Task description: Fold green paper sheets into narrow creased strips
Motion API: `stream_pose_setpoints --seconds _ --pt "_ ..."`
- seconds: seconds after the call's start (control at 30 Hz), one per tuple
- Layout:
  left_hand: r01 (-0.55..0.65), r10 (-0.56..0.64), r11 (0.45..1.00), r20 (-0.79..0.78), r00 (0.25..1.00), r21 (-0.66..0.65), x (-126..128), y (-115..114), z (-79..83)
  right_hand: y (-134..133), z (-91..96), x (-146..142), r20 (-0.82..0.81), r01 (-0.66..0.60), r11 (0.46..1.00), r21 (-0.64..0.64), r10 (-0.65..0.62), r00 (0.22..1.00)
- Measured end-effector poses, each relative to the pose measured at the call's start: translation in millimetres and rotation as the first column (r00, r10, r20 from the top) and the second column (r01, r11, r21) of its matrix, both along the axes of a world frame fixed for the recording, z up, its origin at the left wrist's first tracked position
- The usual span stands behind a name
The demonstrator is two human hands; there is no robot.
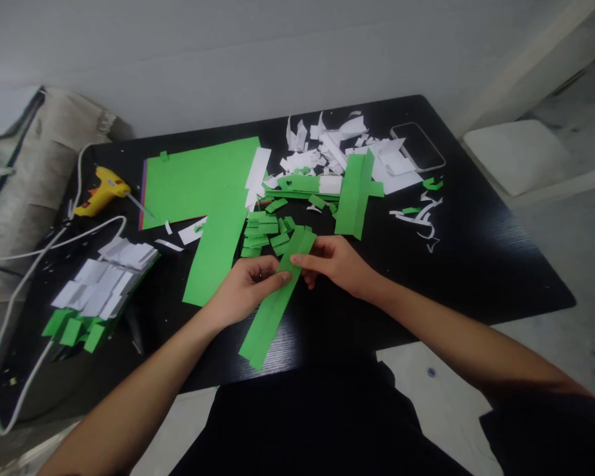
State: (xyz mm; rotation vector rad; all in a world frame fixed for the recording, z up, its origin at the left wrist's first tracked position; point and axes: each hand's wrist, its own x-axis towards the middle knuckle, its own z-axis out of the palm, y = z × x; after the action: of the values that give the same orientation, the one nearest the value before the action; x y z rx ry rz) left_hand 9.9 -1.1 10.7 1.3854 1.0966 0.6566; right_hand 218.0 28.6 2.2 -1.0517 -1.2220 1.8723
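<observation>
A long green paper strip [272, 316], creased along its length, slants across the front of the table between my hands. My left hand [250, 285] pinches its left edge, thumb on top. Farther up, my right hand [338, 264] grips the strip's right edge with thumb above and fingers beneath. Just beyond the hands lies a heap of small folded green paper pieces [260, 228]. Another creased green strip [352, 198] rests past my right hand. Left of my left hand is a larger green sheet [217, 254].
A yellow glue gun [104, 192] with a white cable lies at the left. Nearer is a layered piece of white and green paper tabs [99, 287]. White paper scraps [327, 149] and a phone [419, 147] are at the back right of the black table [480, 271]. A wall stands behind.
</observation>
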Motion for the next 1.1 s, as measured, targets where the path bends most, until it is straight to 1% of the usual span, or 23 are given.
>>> stream_pose_setpoints --seconds 0.07,0.13,0.2,0.33,0.4,0.47,0.57,0.63,0.87,1.0,1.1 --pt "-0.008 0.008 1.000 0.010 1.000 -0.006 0.0 -0.1 -1.5 -2.7 -0.8 -1.5 -0.010 -0.062 0.998 -0.013 0.062 0.998" --pt "-0.013 0.013 1.000 0.019 1.000 -0.019 -0.1 -0.3 -2.7 -3.9 -1.2 -2.0 -0.011 -0.078 0.997 -0.008 0.078 0.997" --pt "-0.020 0.021 0.999 0.018 1.000 -0.035 -0.3 -0.4 -3.3 -3.9 -1.3 -1.7 -0.007 -0.054 0.999 0.006 0.054 0.999" --pt "-0.028 0.028 0.998 0.003 1.000 -0.059 -0.4 -0.8 -2.8 -2.6 -0.6 -0.4 0.001 0.048 0.999 0.025 -0.048 0.999" --pt "-0.038 0.038 0.998 0.001 0.999 -0.059 -0.1 -0.9 -2.2 -2.5 -0.3 -0.4 0.003 0.074 0.997 0.020 -0.074 0.997" --pt "-0.056 0.056 0.997 0.007 0.998 -0.048 0.6 -0.8 -1.6 -2.7 0.1 -0.9 -0.002 0.049 0.999 0.000 -0.049 0.999" --pt "-0.070 0.070 0.997 0.026 0.997 -0.016 1.8 0.0 -1.1 -3.4 1.2 -2.0 -0.009 -0.062 0.998 -0.033 0.062 0.998" --pt "-0.074 0.074 0.997 0.026 0.997 0.000 2.2 0.8 -1.1 -3.7 2.0 -2.5 -0.009 -0.110 0.993 -0.041 0.110 0.994" --pt "-0.077 0.077 0.996 -0.005 0.997 -0.039 1.5 1.4 -3.3 -2.5 -0.1 -2.3 -0.024 -0.085 0.994 -0.067 0.084 0.996" --pt "-0.122 0.121 0.993 -0.032 0.992 -0.011 0.9 0.9 -5.0 -2.4 -1.0 -2.4 -0.020 -0.075 0.992 -0.102 0.074 0.997" --pt "-0.159 0.160 0.987 -0.043 0.986 0.022 1.3 0.6 -6.4 -3.4 -0.3 -2.5 0.015 -0.086 0.993 -0.077 0.088 0.996"
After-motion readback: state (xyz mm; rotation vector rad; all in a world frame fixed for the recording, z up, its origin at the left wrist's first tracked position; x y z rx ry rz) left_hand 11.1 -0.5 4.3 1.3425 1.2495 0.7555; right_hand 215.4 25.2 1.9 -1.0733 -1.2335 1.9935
